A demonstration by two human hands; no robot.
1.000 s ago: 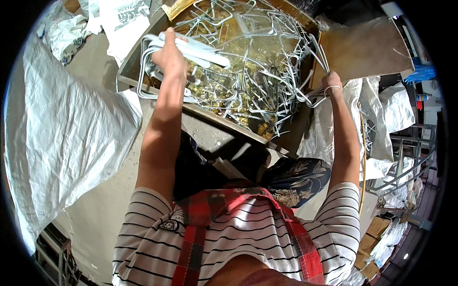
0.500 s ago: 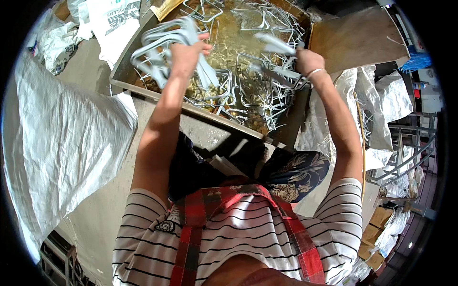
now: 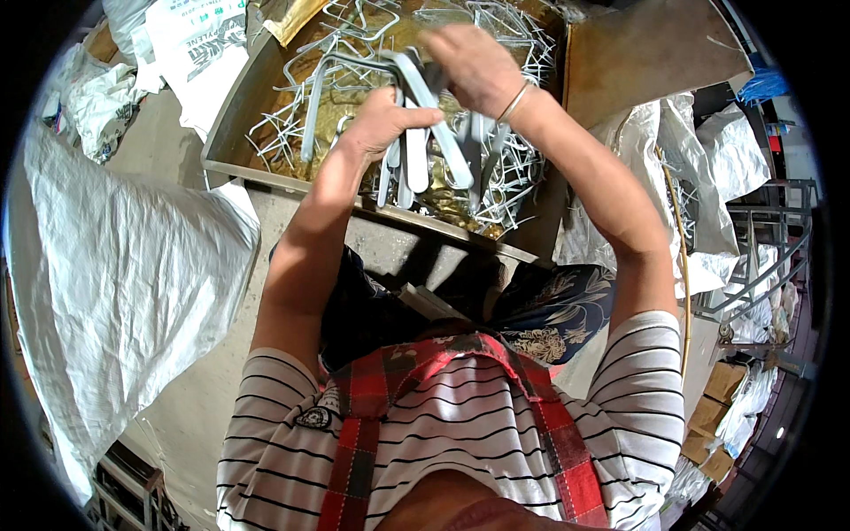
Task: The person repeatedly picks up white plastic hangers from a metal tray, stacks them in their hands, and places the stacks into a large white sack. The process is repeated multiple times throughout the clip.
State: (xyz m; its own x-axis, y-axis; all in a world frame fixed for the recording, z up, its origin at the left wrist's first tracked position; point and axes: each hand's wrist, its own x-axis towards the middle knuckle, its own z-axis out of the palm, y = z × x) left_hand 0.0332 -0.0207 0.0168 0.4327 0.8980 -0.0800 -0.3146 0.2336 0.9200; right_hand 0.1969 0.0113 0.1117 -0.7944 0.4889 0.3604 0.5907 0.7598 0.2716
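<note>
My left hand (image 3: 382, 126) is closed around several grey, U-shaped bent metal brackets (image 3: 416, 159), its thumb lying across them. Their flat, rounded ends hang down over the tray's near side, and one long arm sticks out to the left. My right hand (image 3: 474, 69), partly blurred, is curled beside the top of this bunch. Darker bracket ends (image 3: 482, 155) hang below its palm, and its fingertips are partly hidden. Both hands are above a metal tray (image 3: 266, 180) with a layer of murky yellowish liquid, where many loose bent metal pieces (image 3: 518, 168) lie tangled.
A brown board (image 3: 651, 57) leans at the tray's right rim. White woven sacks (image 3: 124, 292) stand at the left, and more silvery sacks (image 3: 633, 168) at the right, one holding metal pieces. A thin cane (image 3: 680, 239) and cardboard boxes (image 3: 715, 398) are farther right.
My right hand has moved left, close to my left hand. The left hand has moved right and slightly nearer, and its bunch of brackets now hangs with ends downward.
</note>
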